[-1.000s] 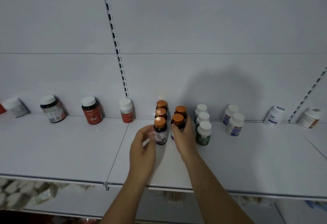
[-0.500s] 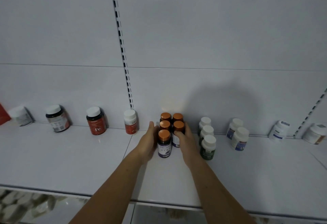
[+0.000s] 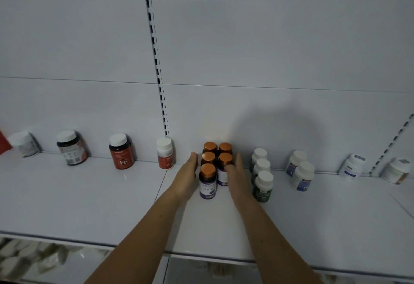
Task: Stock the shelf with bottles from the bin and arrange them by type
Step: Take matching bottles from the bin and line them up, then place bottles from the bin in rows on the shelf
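Several orange-capped bottles (image 3: 208,180) with purple labels stand packed in two rows at the middle of the white shelf (image 3: 89,205). My left hand (image 3: 187,178) lies flat against the left side of this group, fingers straight. On the group's right side my right hand (image 3: 236,177) presses flat, its thumb touching the second bottle of the right row. Neither hand grips a bottle. Three white-capped green-label bottles (image 3: 262,185) stand in a line just right of my right hand.
Two white-capped blue-label bottles (image 3: 301,175) and two white tubs (image 3: 351,167) stand further right. At the left are a small red bottle (image 3: 165,156), a red "Fe" bottle (image 3: 122,151), a dark bottle (image 3: 71,147) and a white tub (image 3: 23,143). Blurred white packages lie below.
Both hands moved from the front bottles to the group's two sides and squeezed the two rows together toward the back wall. The view tilted upward slightly.
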